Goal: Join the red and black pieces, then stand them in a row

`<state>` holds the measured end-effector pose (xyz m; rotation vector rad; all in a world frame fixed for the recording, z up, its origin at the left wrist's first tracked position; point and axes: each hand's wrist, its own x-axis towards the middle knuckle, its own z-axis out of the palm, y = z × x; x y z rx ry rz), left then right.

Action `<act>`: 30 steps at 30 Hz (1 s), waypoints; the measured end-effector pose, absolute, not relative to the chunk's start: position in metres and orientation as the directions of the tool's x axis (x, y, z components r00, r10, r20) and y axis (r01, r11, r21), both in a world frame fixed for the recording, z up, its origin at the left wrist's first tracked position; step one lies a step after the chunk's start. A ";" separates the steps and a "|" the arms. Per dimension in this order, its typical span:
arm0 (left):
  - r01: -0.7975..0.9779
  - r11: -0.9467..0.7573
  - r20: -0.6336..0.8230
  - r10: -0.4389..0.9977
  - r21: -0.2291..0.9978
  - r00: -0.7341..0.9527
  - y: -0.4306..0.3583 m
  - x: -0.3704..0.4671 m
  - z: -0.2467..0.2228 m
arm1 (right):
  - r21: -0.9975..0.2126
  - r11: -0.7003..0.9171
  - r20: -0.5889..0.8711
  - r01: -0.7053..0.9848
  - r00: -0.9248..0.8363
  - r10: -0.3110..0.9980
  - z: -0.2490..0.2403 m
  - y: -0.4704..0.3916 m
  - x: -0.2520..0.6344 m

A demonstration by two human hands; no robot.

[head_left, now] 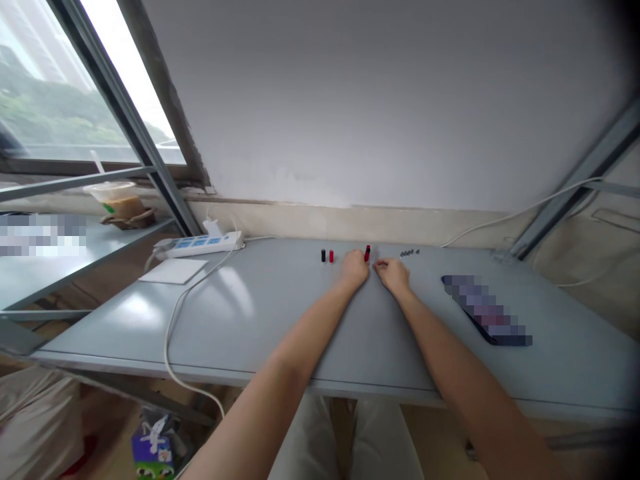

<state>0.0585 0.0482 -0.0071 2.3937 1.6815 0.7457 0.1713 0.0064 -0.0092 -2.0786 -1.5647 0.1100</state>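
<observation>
My left hand (pixel 356 268) is closed around a small red cylinder with a black end (pixel 367 252), which stands up from its fingers. Close beside it, my right hand (pixel 393 275) has its fingers pinched together near a small clear thing (pixel 376 253); what they hold is too small to make out. To the left of my hands, a small black cylinder (pixel 323 255) and a small red cylinder (pixel 331 256) stand upright side by side. Several tiny dark pieces (pixel 409 253) lie in a row just beyond my right hand.
A dark flat device (pixel 487 312), its face blurred, lies right on the grey table (pixel 240 333). A white power strip (pixel 203 244), a flat white square (pixel 173 271) and a trailing cable (pixel 173 320) are left. A drink cup (pixel 119 200) stands on the neighbouring desk.
</observation>
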 end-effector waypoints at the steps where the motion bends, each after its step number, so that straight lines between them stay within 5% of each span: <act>1: 0.847 -0.374 0.325 0.910 0.379 0.256 0.049 0.059 -0.008 | -0.456 -0.187 0.245 0.870 0.325 0.913 -0.009 0.006 0.171; 15: 0.874 -0.331 0.295 0.927 0.355 0.231 0.014 0.049 0.015 | -0.433 -0.227 0.222 0.872 0.347 0.911 -0.011 0.010 0.170; 19: 0.885 -0.346 0.169 0.937 0.312 0.306 -0.015 0.024 0.036 | -0.440 -0.232 0.221 0.868 0.355 0.909 -0.011 0.010 0.170; 30: 0.905 -0.197 0.179 0.974 0.377 0.137 -0.017 -0.015 0.028 | -0.378 -0.190 0.240 0.906 0.295 0.925 -0.011 0.006 0.172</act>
